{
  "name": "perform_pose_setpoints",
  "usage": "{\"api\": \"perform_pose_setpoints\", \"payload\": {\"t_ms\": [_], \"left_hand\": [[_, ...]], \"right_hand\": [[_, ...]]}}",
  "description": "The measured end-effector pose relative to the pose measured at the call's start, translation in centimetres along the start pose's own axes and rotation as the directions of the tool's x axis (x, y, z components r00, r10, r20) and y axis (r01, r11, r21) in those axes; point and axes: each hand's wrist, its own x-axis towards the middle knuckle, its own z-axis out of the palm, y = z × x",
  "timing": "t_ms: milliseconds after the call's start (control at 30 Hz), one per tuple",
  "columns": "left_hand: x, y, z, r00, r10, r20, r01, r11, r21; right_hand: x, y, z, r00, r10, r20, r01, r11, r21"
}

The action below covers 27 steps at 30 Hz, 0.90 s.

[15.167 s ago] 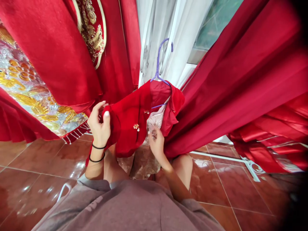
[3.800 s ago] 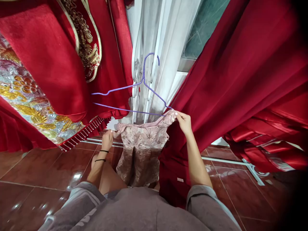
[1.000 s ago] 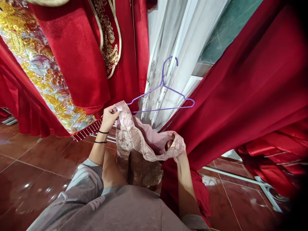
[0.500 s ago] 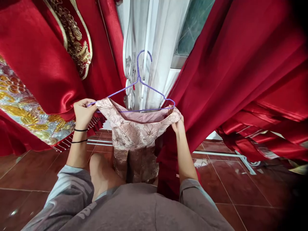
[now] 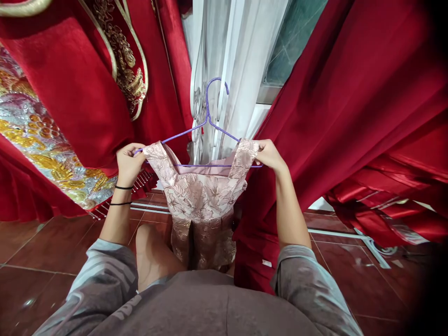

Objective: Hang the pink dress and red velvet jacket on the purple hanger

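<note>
A pink brocade dress (image 5: 199,196) hangs in front of me on a purple hanger (image 5: 207,114). Both its shoulder straps now lie over the hanger's arms. My left hand (image 5: 130,163) is closed on the hanger's left end, beside the left strap. At the other end, my right hand (image 5: 271,156) pinches the right strap (image 5: 246,156) near the hanger's tip; its fingertips are partly hidden behind the fabric. The hanger's hook points up and holds onto nothing that I can make out. The dress's skirt drops down between my legs.
Red garments with gold trim (image 5: 80,93) hang at the left, one with a sequinned panel (image 5: 52,158). A long red cloth (image 5: 336,93) drapes on the right. White metal framework (image 5: 227,60) and a pale curtain stand behind the hanger. Below is a red tiled floor (image 5: 38,242).
The right strap has been drawn up over the hanger's right arm. My right hand has moved up and outward, from under the strap to its outer side. My left hand keeps its grip.
</note>
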Motion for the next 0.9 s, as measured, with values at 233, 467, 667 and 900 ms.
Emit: {"api": "perform_pose_setpoints", "payload": {"t_ms": [233,467,667,900], "left_hand": [[1.3,-1.1,-0.8,0.968,0.075,0.240,-0.073,0.997,-0.016],[2.1,-0.4,0.3,0.945,0.012,0.325,-0.012,1.000,-0.002],[1.4,-0.9,2.5,0.987,0.159,-0.035,-0.163,0.975,-0.151],[0.7,-1.0,2.4,0.978,0.170,0.117,-0.184,0.975,0.121]], "right_hand": [[-3.2,-2.5,-0.9,1.000,0.002,-0.023,-0.008,0.962,-0.273],[-4.6,-1.8,0.4,0.993,0.026,-0.111,-0.009,0.989,0.149],[-4.0,-0.5,2.7,0.898,-0.015,-0.439,0.117,0.971,0.207],[-5.5,-1.6,2.4,0.942,-0.114,-0.316,0.010,0.949,-0.314]]}}
